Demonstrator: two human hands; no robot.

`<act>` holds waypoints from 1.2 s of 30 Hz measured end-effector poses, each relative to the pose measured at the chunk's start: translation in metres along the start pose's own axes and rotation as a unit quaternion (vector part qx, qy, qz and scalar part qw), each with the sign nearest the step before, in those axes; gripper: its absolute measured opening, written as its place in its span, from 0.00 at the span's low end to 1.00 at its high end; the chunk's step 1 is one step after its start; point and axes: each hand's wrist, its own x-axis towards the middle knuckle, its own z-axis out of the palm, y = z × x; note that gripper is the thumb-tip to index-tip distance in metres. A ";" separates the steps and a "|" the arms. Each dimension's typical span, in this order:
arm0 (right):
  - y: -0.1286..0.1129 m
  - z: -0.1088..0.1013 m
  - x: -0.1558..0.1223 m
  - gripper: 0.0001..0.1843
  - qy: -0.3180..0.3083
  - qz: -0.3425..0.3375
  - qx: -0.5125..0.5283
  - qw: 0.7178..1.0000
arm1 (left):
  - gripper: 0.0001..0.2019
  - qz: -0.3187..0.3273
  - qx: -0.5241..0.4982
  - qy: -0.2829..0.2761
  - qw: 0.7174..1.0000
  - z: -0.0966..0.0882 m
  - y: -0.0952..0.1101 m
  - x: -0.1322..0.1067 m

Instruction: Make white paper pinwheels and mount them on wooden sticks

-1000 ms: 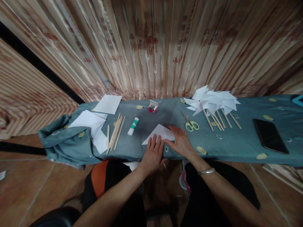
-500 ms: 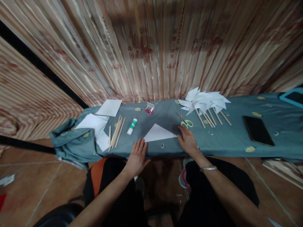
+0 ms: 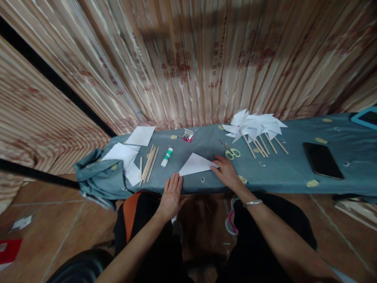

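Observation:
A white sheet of paper folded into a triangle (image 3: 194, 164) lies on the cloth-covered table in front of me. My left hand (image 3: 172, 196) rests flat, its fingertips at the paper's lower left corner. At the right corner, my right hand (image 3: 226, 173) touches the paper with thumb and forefinger apart, one on each side of the tip. Green-handled scissors (image 3: 231, 151) lie just beyond my right hand. A glue stick (image 3: 167, 157) is to the left of the paper, and a small open red-and-white box of metal pins (image 3: 187, 135) sits behind it.
Several wooden sticks (image 3: 149, 165) and a white pencil-like stick (image 3: 140, 169) lie at the left, beside white paper sheets (image 3: 141, 135). Paper pinwheels (image 3: 255, 125) on sticks are piled at the back right. A black phone (image 3: 322, 160) and a blue-framed device (image 3: 365, 117) are farther right.
My right hand has moved left onto the paper's right corner, away from the scissors. My left hand stays at the left corner. The view has shifted slightly.

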 end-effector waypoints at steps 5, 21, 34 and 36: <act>-0.005 -0.003 0.007 0.08 0.036 0.050 0.109 0.992 | 0.37 -0.021 -0.026 0.016 0.999 0.002 0.004 0.000; -0.043 -0.038 -0.029 0.12 0.083 -0.081 0.027 0.993 | 0.36 0.013 -0.055 0.185 0.981 -0.017 0.044 0.057; -0.054 -0.033 -0.042 0.13 0.000 -0.027 0.130 0.991 | 0.22 -0.007 -0.094 0.149 0.984 -0.014 0.033 0.089; -0.047 -0.032 -0.045 0.13 -0.007 -0.021 0.122 0.992 | 0.18 -0.008 -0.108 0.147 0.983 -0.013 0.029 0.092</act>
